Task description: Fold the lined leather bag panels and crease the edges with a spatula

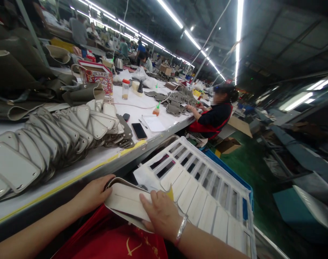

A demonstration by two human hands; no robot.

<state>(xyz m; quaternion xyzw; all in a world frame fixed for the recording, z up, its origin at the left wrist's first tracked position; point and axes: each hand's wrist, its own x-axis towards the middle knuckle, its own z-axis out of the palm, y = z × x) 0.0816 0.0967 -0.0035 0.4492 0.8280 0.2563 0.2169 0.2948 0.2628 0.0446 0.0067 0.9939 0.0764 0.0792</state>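
Over the red apron (118, 237) at my lap, both hands hold a long cream-coloured piece with raised, rounded edges (126, 199). It looks like part of a bag. My left hand (100, 190) grips its left end, thumb on the inner face and fingers behind the rim. Across the right end lies my right hand (162, 212), its fingers bent over the piece and a silvery band on the wrist. A small yellow piece (170, 192) sticks up behind that hand. Just beyond it, a white slotted tray (226, 169) holds several cream pieces in a row.
On the table (118, 118) at left, many grey panels with metal studs (53, 135) lie overlapped. A phone (139, 131), a notepad (153, 123), a glue bottle (156, 109) and a lidded jar (125, 89) lie farther back. A co-worker (215, 113) sits along the table edge.
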